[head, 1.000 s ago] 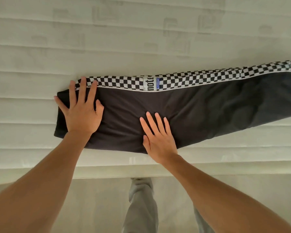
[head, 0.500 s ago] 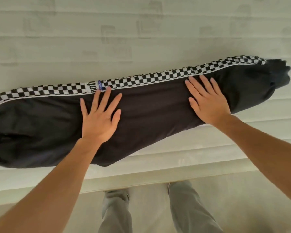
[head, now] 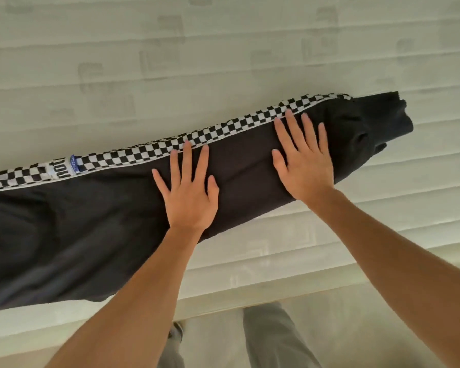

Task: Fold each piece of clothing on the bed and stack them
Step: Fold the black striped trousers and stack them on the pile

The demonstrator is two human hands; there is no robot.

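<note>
Two hands lie flat on a pair of dark trousers [head: 96, 221] stretched lengthwise across the bed [head: 223, 62], the legs laid one on the other so that the checkered stripe [head: 223, 130] runs along the far edge. The left hand [head: 189, 192] rests about midway along the visible leg, fingers straight and spread, its tips touching the near border of the stripe. The right hand [head: 303, 160] sits nearer the ankle, also spread wide and pressing palm down, its fingertips just reaching the checks. Neither hand holds or pinches anything; both look set to press the cloth smooth, which fits the need for a flat, even strip before it is doubled over. The cuff [head: 383, 118] beyond the right hand is bunched and rumpled, so I judge that end wants the most flattening. A white label [head: 59, 170] with a small blue tab [head: 75, 164] breaks the stripe to the left, and the wider part of the garment runs out of view at the left edge. The trousers lie close to the near edge of the mattress, within easy reach of the person, whose grey trouser legs [head: 271, 338] show on the floor below. No other clothing or finished stack is in view, so the fold seems at an early stage.
</note>
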